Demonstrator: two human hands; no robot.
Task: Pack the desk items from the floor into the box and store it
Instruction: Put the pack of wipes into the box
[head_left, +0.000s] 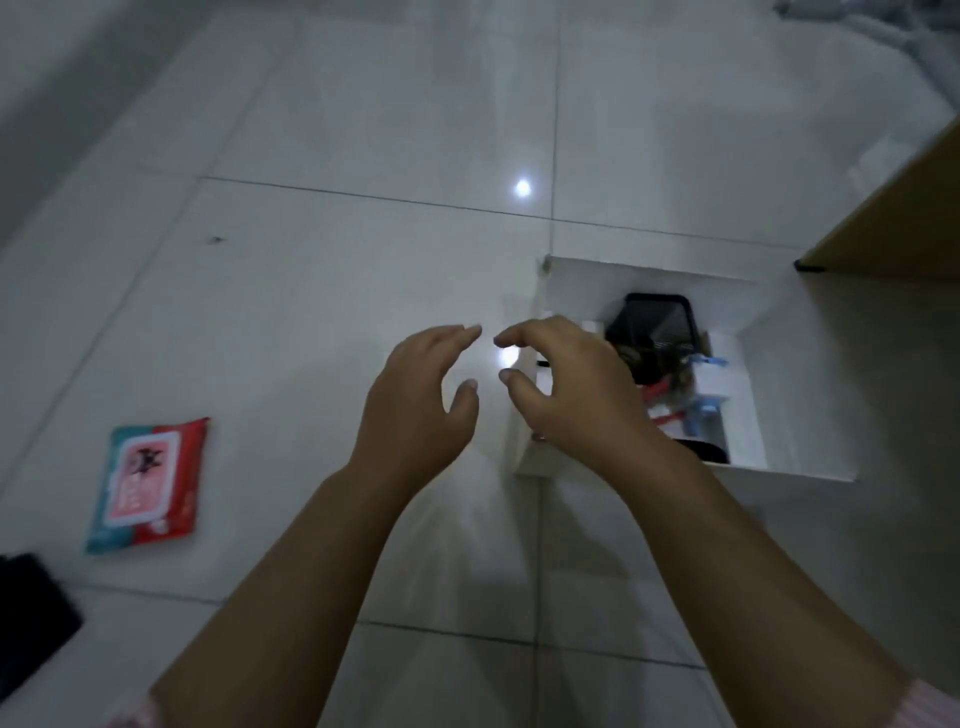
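Note:
A white open box (748, 395) stands on the tiled floor right of centre. Inside it lie a black mesh holder (657, 325) and several small red, blue and white items. My right hand (566, 384) hovers over the box's left wall, fingers curled and apart, holding nothing. My left hand (415, 400) is just left of it above bare tile, also open and empty. A red and teal packet of wet wipes (148, 486) lies flat on the floor at the left. A black object (31, 618) shows at the lower left edge.
The corner of a wooden desk or cabinet (893, 223) juts in at the right, just behind the box. Grey fabric (883, 31) lies at the top right. Glossy white floor tiles (363, 156) stretch ahead.

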